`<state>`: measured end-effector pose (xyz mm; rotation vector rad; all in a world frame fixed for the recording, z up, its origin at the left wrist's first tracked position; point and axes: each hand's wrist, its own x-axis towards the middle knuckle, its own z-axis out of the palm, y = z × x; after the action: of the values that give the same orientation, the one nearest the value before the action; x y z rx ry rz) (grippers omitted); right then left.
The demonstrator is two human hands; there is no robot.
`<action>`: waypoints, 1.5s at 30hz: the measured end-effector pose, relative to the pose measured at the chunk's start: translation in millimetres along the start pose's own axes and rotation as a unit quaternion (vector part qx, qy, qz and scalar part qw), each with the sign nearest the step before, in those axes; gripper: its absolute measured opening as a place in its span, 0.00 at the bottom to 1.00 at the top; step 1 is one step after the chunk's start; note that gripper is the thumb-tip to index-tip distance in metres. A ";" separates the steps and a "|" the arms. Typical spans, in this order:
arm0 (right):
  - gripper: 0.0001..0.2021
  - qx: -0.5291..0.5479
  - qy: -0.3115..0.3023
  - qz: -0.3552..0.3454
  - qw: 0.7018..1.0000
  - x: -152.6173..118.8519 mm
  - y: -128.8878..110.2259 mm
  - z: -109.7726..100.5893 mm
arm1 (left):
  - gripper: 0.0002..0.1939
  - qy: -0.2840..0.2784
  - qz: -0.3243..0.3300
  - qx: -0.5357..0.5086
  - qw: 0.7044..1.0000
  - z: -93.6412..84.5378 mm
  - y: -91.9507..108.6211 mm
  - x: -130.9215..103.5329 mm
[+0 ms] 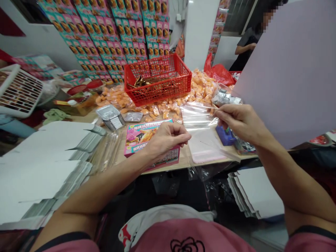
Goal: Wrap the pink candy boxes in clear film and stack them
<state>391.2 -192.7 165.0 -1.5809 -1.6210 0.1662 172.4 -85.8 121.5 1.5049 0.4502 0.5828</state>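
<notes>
Right of center, a worker's right hand (236, 120) pinches the edge of a clear plastic bag (198, 112) between thumb and forefinger, above a stack of similar bags (203, 146) on the counter (186, 160). At center, the left hand (170, 138) has its fingers pressed together, nothing discernible between them, partly hiding a printed box (139, 136). The thin film could cling to the stack and lift several bags at once; a stray nudge could tip the box off the near edge. White Chinese characters on its teal-and-pink top blur past sure reading; printed cartons (101, 28), upper left, are illegible.
</notes>
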 end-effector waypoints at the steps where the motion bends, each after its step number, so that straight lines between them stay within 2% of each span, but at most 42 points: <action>1: 0.14 0.002 -0.001 0.001 1.000 0.1 0.5 0.6 | 0.11 -0.001 0.000 0.000 1.000 0.5 0.4 -0.4; 9: 0.13 0.002 -0.002 0.004 1.000 -2.7 4.6 2.0 | 0.08 0.041 0.016 -0.003 0.999 4.3 -4.7 -1.0; 20: 0.13 0.004 -0.003 0.007 1.000 -2.2 9.2 4.3 | 0.13 0.038 0.029 0.045 0.998 2.4 -7.7 0.5; 25: 0.15 0.006 0.000 0.013 1.000 -1.5 7.6 5.2 | 0.19 0.035 0.036 0.045 0.998 1.0 -7.1 -0.8; 28: 0.16 0.001 0.003 0.016 1.000 2.9 8.8 4.9 | 0.23 0.035 0.003 0.000 0.999 0.2 -6.8 -0.5; 30: 0.17 -0.013 0.009 0.010 1.000 6.3 8.8 2.8 | 0.28 0.007 -0.063 -0.075 0.995 0.6 -8.0 3.1; 33: 0.17 -0.049 0.031 -0.028 0.998 4.3 1.2 -5.5 | 0.40 -0.069 -0.188 -0.192 0.961 2.2 -15.2 18.6; 35: 0.15 -0.088 0.050 -0.077 0.992 -5.7 -10.5 -13.5 | 0.41 -0.093 -0.239 -0.243 0.936 2.8 -23.4 36.0; 37: 0.10 -0.140 0.071 -0.141 0.978 -21.6 -25.1 -21.5 | 0.39 -0.101 -0.255 -0.277 0.921 2.9 -31.8 57.6; 39: 0.05 -0.193 0.082 -0.215 0.954 -38.4 -38.0 -27.1 | 0.35 -0.117 -0.253 -0.289 0.916 3.3 -38.1 80.7; 40: 0.06 -0.216 0.077 -0.255 0.939 -45.2 -42.5 -28.6 | 0.31 -0.126 -0.247 -0.286 0.917 3.7 -40.2 92.2; 43: 0.10 -0.260 0.022 -0.363 0.895 -54.3 -46.4 -26.5 | 0.13 -0.135 -0.210 -0.253 0.935 3.1 -41.1 124.7; 45: 0.11 -0.271 -0.006 -0.395 0.878 -51.4 -43.3 -19.8 | 0.03 -0.123 -0.172 -0.247 0.946 -2.7 -37.1 142.4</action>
<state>362.8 -254.8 180.6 -1.1412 -2.3149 -0.7747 285.7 4.4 95.5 0.9695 0.3297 0.2027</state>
